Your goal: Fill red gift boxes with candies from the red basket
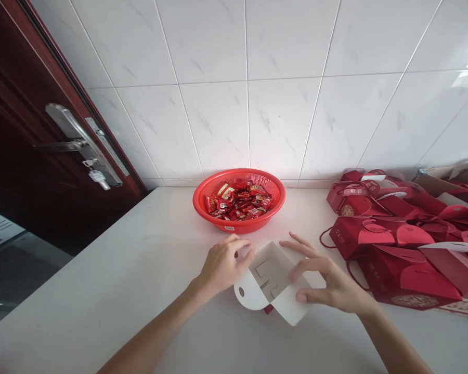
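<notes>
A dark red door (15,98) with a metal handle (60,146) and hanging keys (99,179) stands beside a white tiled wall (214,47).

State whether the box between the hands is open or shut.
Open: the white-lined gift box has its flaps spread, its inner bottom showing.

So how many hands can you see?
2. The left hand is at the left side of the open box, and the right hand is at its right side. No others show.
</notes>
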Available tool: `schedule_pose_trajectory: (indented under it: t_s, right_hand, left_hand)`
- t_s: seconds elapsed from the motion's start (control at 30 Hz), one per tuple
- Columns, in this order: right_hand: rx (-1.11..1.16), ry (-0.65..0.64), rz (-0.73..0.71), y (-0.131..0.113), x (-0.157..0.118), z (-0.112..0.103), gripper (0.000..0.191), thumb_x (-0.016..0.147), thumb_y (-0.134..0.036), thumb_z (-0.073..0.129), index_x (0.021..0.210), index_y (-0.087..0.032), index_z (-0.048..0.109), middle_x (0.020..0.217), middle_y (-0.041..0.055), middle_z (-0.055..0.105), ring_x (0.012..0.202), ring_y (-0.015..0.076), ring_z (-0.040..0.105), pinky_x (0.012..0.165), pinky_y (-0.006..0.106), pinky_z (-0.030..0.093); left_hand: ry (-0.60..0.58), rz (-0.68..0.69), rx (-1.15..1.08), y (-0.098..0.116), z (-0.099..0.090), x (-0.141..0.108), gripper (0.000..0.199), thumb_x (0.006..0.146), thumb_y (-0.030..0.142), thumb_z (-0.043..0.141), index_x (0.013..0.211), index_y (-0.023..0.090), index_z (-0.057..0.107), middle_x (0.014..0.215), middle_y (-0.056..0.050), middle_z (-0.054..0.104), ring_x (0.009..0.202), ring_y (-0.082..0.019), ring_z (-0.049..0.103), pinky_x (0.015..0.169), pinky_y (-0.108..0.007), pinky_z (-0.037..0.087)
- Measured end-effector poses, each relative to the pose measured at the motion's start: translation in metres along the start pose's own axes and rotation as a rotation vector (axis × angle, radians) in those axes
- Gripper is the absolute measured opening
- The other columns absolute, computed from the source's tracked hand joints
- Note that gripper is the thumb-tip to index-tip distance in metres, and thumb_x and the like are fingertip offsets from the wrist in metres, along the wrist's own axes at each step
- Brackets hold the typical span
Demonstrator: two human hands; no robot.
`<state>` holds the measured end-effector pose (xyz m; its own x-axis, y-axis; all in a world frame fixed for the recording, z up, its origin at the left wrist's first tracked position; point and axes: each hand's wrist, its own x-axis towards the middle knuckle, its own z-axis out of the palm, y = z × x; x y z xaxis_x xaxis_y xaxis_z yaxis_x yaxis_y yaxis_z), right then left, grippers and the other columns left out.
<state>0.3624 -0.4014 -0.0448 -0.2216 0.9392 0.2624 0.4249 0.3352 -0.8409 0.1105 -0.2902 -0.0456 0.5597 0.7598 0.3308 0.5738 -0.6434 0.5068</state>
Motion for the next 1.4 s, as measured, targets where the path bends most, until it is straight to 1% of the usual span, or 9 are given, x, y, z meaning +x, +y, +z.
schedule_pose_trajectory:
  t_s: [0.1, 0.17, 0.3, 0.43, 0.53, 0.73, 1.0, 1.23, 1.4]
  right_hand:
    - [-0.120, -0.028, 0.026, 0.003, 0.001, 0.004, 0.055, 0.072, -0.051, 0.088, 0.122, -0.035, 0.075, 0.157, 0.0057, 0.050, 0.156, 0.0413, 0.021, 0.119, 0.069, 0.031]
    - [-0.174, -0.026, 0.042, 0.007, 0.001, 0.008, 0.067, 0.074, -0.053, 0.085, 0.137, -0.037, 0.065, 0.160, 0.0052, 0.047, 0.157, 0.0396, 0.020, 0.121, 0.068, 0.026]
    - [-0.269, 0.037, 0.004, 0.023, 0.004, 0.022, 0.083, 0.081, -0.054, 0.080, 0.155, -0.037, 0.045, 0.161, 0.0075, 0.045, 0.156, 0.0364, 0.026, 0.124, 0.064, 0.025]
    - [-0.387, 0.205, -0.098, 0.044, 0.013, 0.043, 0.072, 0.093, -0.049, 0.069, 0.157, -0.034, 0.039, 0.162, 0.0111, 0.044, 0.152, 0.0342, 0.035, 0.122, 0.061, 0.033]
    - [-0.439, 0.289, -0.173, 0.053, 0.023, 0.056, 0.066, 0.097, -0.043, 0.064, 0.157, -0.033, 0.037, 0.161, 0.0123, 0.045, 0.150, 0.0324, 0.040, 0.118, 0.057, 0.042]
    - [-0.456, 0.375, -0.223, 0.050, 0.038, 0.068, 0.063, 0.097, -0.041, 0.065, 0.153, -0.032, 0.037, 0.160, 0.0133, 0.047, 0.150, 0.0324, 0.040, 0.116, 0.057, 0.045]
    - [-0.370, 0.362, -0.218, 0.038, 0.034, 0.068, 0.076, 0.094, -0.043, 0.068, 0.157, -0.032, 0.029, 0.167, 0.0146, 0.033, 0.153, 0.0333, 0.035, 0.116, 0.054, 0.044]
    - [-0.188, 0.360, -0.193, 0.036, 0.026, 0.063, 0.063, 0.102, -0.049, 0.051, 0.158, -0.030, 0.029, 0.168, 0.0132, 0.030, 0.155, 0.0325, 0.031, 0.119, 0.052, 0.039]
    - [-0.002, 0.434, -0.097, 0.043, 0.017, 0.062, 0.055, 0.104, -0.056, 0.036, 0.152, -0.031, 0.041, 0.163, 0.0094, 0.041, 0.152, 0.0330, 0.035, 0.118, 0.054, 0.037]
  left_hand:
    - [-0.006, 0.113, 0.053, 0.000, -0.003, -0.008, 0.039, 0.099, 0.047, 0.051, 0.112, 0.020, 0.074, 0.114, -0.011, 0.073, 0.102, -0.025, 0.071, 0.083, -0.035, 0.057]
    - [-0.034, 0.179, 0.060, -0.001, -0.004, -0.012, 0.041, 0.102, 0.046, 0.046, 0.119, 0.018, 0.072, 0.120, -0.012, 0.072, 0.111, -0.026, 0.068, 0.092, -0.037, 0.056]
    - [-0.102, 0.179, -0.037, -0.006, -0.004, -0.015, 0.042, 0.106, 0.042, 0.039, 0.121, 0.019, 0.070, 0.117, -0.011, 0.073, 0.109, -0.025, 0.068, 0.093, -0.037, 0.055]
    - [-0.098, -0.004, -0.192, -0.016, -0.001, -0.011, 0.044, 0.107, 0.045, 0.034, 0.111, 0.019, 0.070, 0.104, -0.009, 0.074, 0.098, -0.023, 0.070, 0.083, -0.032, 0.055]
    - [-0.041, -0.058, -0.153, -0.024, -0.001, -0.007, 0.046, 0.106, 0.048, 0.032, 0.093, 0.021, 0.068, 0.090, -0.006, 0.072, 0.085, -0.022, 0.069, 0.074, -0.030, 0.052]
    - [0.104, -0.033, -0.002, -0.039, -0.009, -0.006, 0.048, 0.106, 0.042, 0.032, 0.073, 0.022, 0.059, 0.075, -0.002, 0.068, 0.068, -0.018, 0.066, 0.065, -0.028, 0.046]
    - [0.311, 0.150, -0.083, -0.044, -0.041, -0.002, 0.031, 0.104, 0.030, 0.045, 0.093, 0.019, 0.072, 0.095, -0.005, 0.076, 0.088, -0.017, 0.072, 0.079, -0.025, 0.053]
    - [0.318, 0.202, -0.148, -0.037, -0.061, 0.020, 0.027, 0.100, 0.029, 0.052, 0.092, 0.017, 0.075, 0.096, -0.007, 0.079, 0.092, -0.019, 0.074, 0.085, -0.026, 0.056]
    - [0.212, 0.093, -0.037, -0.057, -0.079, 0.060, 0.029, 0.093, 0.036, 0.054, 0.089, 0.020, 0.077, 0.097, -0.006, 0.080, 0.092, -0.022, 0.073, 0.082, -0.029, 0.057]
